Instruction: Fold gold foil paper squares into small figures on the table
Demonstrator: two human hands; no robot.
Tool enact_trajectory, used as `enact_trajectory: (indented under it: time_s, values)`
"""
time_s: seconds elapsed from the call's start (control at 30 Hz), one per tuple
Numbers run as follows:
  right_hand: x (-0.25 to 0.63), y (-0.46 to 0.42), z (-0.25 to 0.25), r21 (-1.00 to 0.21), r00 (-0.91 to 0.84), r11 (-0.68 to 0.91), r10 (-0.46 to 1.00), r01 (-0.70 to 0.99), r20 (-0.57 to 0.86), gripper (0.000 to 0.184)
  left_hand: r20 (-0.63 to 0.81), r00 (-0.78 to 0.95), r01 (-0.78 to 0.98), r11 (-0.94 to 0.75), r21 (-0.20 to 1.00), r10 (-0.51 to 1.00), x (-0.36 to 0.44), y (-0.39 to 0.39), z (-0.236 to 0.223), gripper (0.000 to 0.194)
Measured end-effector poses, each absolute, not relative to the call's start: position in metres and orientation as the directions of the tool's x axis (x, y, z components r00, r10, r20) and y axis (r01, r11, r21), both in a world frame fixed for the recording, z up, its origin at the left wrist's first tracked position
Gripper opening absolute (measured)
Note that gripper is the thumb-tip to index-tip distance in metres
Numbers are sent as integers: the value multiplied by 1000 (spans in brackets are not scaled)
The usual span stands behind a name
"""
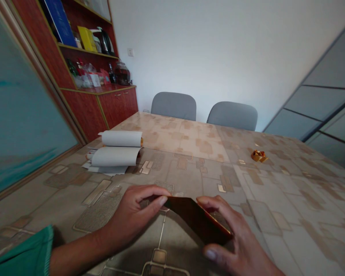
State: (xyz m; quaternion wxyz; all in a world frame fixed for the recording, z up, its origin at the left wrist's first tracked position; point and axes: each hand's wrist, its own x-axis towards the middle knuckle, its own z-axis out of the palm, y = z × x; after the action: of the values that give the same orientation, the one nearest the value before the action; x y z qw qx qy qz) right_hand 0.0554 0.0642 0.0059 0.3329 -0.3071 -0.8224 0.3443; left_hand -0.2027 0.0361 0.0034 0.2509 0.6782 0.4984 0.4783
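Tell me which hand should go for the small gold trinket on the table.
Right, probably. The right hand grips the end of the dark red flat packet nearer the gold trinket, which lies ahead on that side. The left hand sits farther away, on the packet's other end.

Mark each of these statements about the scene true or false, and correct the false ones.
1. The left hand and right hand both hold a dark flat packet. True.
2. The curled white paper sheets lie to the right of the hands. False: they lie to the left of the hands.
3. The left forearm ends in a green sleeve. True.
4. Three grey chairs stand beyond the table. False: there are two grey chairs.
5. A small gold object sits on the patterned table cover, to the right. True.
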Motion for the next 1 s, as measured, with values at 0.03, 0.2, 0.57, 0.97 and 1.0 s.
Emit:
enact_trajectory:
  time_s: [0.03,0.2,0.57,0.97,1.0]
  values:
    - [56,66,5,-780,-594,560,739,279,318,47,371,1,391,-342,855,929,-204,37,1,14]
    - [55,74,5,-783,-628,597,680,176,377,10,217,-50,144,-208,967,975,-206,43,-12,6]
    - [48,69,-30,-673,-545,729,619,129,566,59,543,313,262,-621,739,779,-202,51,-17,15]
    - [34,72,-20,-218,-880,961,245,167,407,17,504,510,515,-717,470,697,-197,71,-33,24]
    - [35,72,-23,-192,-874,963,253,188,415,18,491,509,528,-707,471,707,-197,71,-33,26]
